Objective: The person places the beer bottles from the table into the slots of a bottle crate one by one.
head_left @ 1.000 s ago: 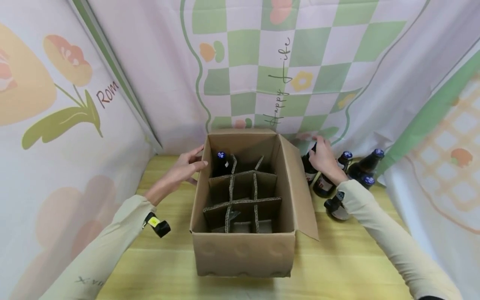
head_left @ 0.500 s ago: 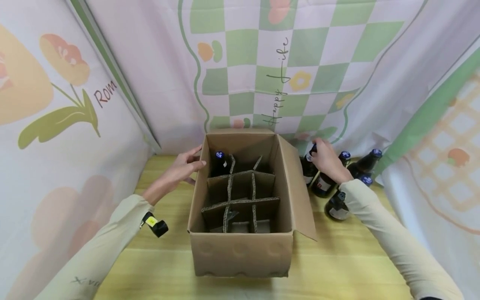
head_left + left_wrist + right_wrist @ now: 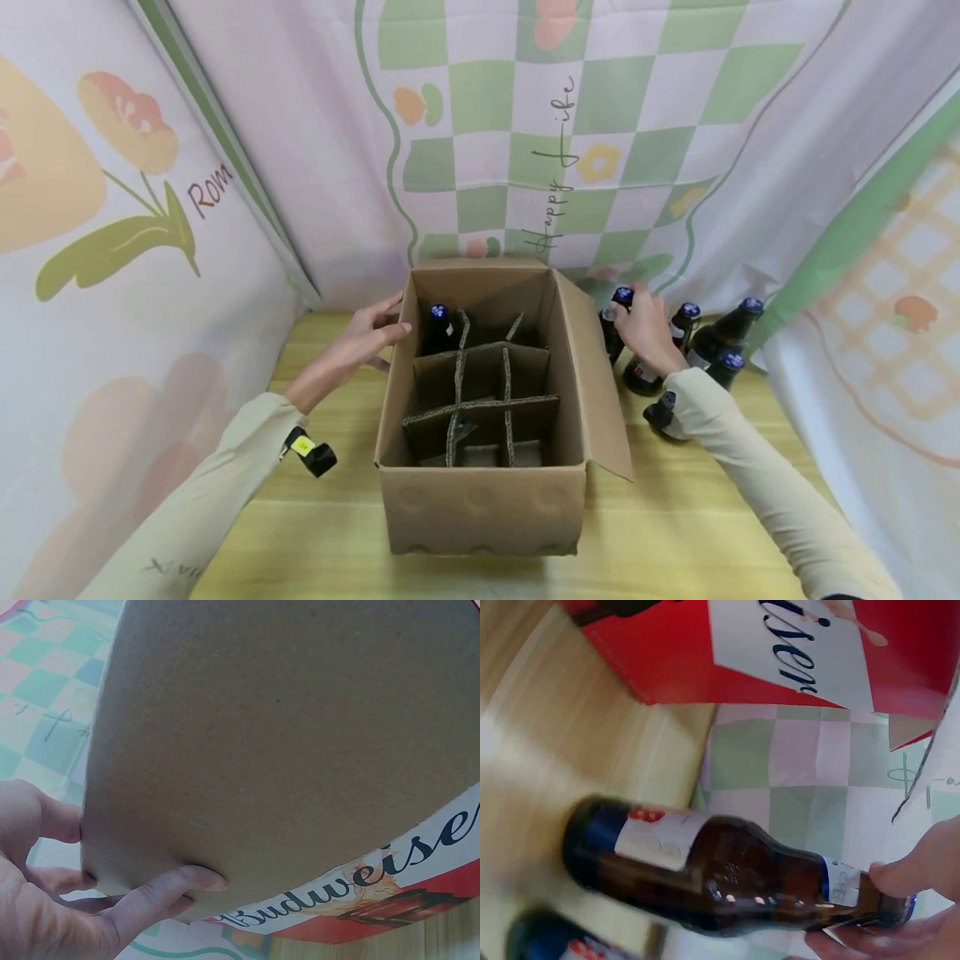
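An open cardboard box (image 3: pixel 483 508) with crossed dividers stands on the table, and one dark beer bottle (image 3: pixel 441 330) is in its far-left compartment. My left hand (image 3: pixel 367 333) grips the box at its far-left side; the left wrist view has a finger lying across the brown flap (image 3: pixel 277 742). To the right of the box, my right hand (image 3: pixel 647 327) holds another beer bottle (image 3: pixel 739 874) by the neck, just under its blue cap. This bottle stands nearly upright beside the box's right flap (image 3: pixel 596 375), which partly covers it in the head view.
Several more capped beer bottles (image 3: pixel 731 333) stand on the wooden table (image 3: pixel 697 508) at the right, close to my right forearm. The box's right flap hangs outward toward them. Printed curtains (image 3: pixel 480 158) enclose the table at the back and both sides.
My right hand has risen slightly and shifted left with the bottle, whose blue cap now shows fully. My left hand stays at the box's side.
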The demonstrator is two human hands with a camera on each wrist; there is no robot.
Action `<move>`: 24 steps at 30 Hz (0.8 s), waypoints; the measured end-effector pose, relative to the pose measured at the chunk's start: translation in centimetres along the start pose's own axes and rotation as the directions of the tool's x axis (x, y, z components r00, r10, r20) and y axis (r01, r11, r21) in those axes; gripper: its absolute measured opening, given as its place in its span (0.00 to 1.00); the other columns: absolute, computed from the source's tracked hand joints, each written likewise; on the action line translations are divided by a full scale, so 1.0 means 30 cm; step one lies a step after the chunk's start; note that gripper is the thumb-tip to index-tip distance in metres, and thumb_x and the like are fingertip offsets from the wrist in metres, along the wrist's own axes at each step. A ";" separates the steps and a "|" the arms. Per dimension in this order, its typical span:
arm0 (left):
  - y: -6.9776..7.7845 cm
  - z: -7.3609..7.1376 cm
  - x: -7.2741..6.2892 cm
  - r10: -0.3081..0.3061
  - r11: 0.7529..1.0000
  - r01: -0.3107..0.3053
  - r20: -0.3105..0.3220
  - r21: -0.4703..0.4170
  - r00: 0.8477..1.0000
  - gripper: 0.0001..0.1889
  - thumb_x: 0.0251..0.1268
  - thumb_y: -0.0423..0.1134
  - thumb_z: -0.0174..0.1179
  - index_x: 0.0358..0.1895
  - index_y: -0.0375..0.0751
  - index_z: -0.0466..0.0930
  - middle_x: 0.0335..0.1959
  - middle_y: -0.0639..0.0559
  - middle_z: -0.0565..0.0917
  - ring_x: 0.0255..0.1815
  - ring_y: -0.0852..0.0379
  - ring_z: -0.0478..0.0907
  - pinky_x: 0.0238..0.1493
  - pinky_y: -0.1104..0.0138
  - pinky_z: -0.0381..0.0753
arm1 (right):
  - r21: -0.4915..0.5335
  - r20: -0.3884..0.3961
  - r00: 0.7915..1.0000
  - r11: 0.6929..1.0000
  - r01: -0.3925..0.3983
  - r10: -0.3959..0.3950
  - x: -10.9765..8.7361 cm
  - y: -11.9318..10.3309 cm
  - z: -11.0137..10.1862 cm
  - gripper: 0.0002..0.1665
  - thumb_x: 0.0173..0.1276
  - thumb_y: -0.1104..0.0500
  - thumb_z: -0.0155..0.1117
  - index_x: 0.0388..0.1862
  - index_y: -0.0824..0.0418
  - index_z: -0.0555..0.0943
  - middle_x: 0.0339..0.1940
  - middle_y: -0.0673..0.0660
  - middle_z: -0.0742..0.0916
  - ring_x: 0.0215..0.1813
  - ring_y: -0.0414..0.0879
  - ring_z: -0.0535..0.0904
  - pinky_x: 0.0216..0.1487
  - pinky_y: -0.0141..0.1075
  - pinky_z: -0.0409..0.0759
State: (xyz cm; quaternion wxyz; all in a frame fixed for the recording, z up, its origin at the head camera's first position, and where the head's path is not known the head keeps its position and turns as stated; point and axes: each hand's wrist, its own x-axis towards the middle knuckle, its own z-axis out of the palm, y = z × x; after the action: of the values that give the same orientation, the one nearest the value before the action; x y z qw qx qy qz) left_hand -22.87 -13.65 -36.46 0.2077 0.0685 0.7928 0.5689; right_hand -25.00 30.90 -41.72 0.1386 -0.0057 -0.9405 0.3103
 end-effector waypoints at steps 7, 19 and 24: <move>0.007 0.004 0.004 0.007 1.000 -0.007 0.004 -0.003 1.000 0.39 0.81 0.39 0.54 0.87 0.53 0.43 0.82 0.32 0.59 0.75 0.32 0.67 0.39 0.60 0.90 | 0.244 0.008 0.994 0.964 -0.104 0.105 0.000 0.043 0.046 0.31 0.83 0.53 0.58 0.72 0.75 0.68 0.61 0.78 0.80 0.62 0.70 0.78 0.58 0.56 0.81; 0.002 -0.007 -0.003 0.008 1.000 -0.007 0.005 -0.002 1.000 0.39 0.82 0.39 0.53 0.87 0.53 0.42 0.81 0.32 0.60 0.74 0.33 0.68 0.34 0.64 0.89 | 0.455 -0.034 0.993 0.886 -0.087 0.115 -0.009 0.089 0.118 0.32 0.82 0.49 0.59 0.75 0.67 0.70 0.63 0.69 0.82 0.52 0.28 0.75 0.54 0.22 0.74; -0.002 -0.007 -0.001 0.009 1.000 -0.009 0.015 -0.010 1.000 0.40 0.82 0.40 0.53 0.87 0.52 0.42 0.82 0.32 0.60 0.75 0.34 0.67 0.35 0.64 0.89 | 0.391 -0.086 0.994 0.920 -0.029 0.068 -0.010 0.112 0.129 0.29 0.81 0.54 0.61 0.74 0.67 0.71 0.60 0.71 0.84 0.49 0.27 0.74 0.51 0.20 0.72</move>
State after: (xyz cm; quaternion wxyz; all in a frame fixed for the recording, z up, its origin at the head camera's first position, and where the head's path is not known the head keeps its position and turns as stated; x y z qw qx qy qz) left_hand -22.92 -13.88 -36.45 0.2113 0.0753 0.7879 0.5734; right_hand -25.97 31.34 -46.74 0.1749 -0.0166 -0.8517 0.4937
